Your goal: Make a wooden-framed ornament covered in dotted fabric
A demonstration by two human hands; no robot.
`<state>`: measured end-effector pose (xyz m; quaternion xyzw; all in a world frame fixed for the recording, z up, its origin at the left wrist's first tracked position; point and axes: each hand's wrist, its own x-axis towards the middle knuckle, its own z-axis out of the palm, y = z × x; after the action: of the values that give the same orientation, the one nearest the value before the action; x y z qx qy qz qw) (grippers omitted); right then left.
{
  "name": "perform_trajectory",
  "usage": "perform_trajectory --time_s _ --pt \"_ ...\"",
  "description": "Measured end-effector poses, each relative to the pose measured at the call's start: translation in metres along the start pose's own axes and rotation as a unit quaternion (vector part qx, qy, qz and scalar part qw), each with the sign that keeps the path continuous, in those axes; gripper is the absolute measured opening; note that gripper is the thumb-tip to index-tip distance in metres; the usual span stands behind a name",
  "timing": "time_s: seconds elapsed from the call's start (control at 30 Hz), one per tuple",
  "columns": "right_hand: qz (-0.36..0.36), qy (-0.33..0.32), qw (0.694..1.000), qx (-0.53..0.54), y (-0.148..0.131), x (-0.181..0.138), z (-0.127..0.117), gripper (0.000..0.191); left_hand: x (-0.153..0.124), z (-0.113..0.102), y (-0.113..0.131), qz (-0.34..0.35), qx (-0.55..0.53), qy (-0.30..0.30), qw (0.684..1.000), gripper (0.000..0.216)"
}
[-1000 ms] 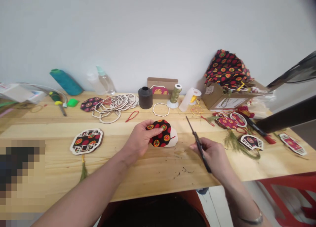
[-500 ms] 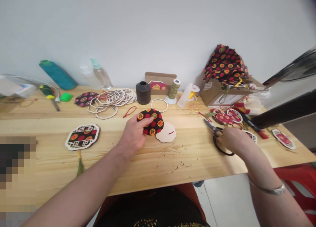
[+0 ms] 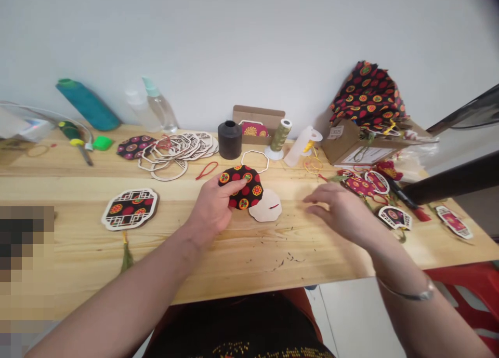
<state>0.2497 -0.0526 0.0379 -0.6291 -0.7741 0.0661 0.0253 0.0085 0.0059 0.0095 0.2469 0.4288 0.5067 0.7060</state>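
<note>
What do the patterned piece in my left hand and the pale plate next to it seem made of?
The patterned piece in your left hand looks like matte printed fabric: its print resembles the crumpled cloth at the back. The pale plate seems thin, unvarnished wood, flat and dull cream; possibly card.

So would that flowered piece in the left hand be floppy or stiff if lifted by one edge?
The flowered piece is probably stiff: the left hand pinches one side, and the far edge shows no droop, though the pale plate beneath may support it. It looks thin, so it's likely light. Being flat, it would likely slide, not roll.
</note>
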Motion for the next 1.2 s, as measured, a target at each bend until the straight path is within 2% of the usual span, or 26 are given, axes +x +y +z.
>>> perform_trajectory --time_s 0.03,0.1,0.2,0.33,0.97,1.2 --pt "-0.059 0.021 0.998 0.033 -0.01 0.005 0.005 0.012 0.0 0.0 0.0 0.001 0.0 0.001 1.0 0.022" --pt "-0.108 0.051 0.992 0.039 -0.027 0.014 0.015 0.012 0.0 0.001 0.0 -0.001 0.002 0.004 1.0 0.023" --pt "-0.149 0.069 0.986 0.005 -0.039 0.025 0.028 0.011 -0.001 0.001 0.0 -0.004 0.006 0.001 1.0 0.025" --pt "-0.179 0.06 0.981 -0.042 -0.04 0.031 0.032 0.009 -0.002 0.001 0.0 -0.003 0.005 -0.007 1.0 0.024" --pt "-0.208 0.041 0.973 -0.09 -0.045 0.038 0.037 0.015 -0.002 0.0 0.0 -0.008 0.0 -0.01 1.0 0.021" --pt "-0.195 0.032 0.977 -0.084 -0.043 0.036 0.034 0.014 -0.003 0.001 0.002 -0.008 0.008 -0.012 1.0 0.021"
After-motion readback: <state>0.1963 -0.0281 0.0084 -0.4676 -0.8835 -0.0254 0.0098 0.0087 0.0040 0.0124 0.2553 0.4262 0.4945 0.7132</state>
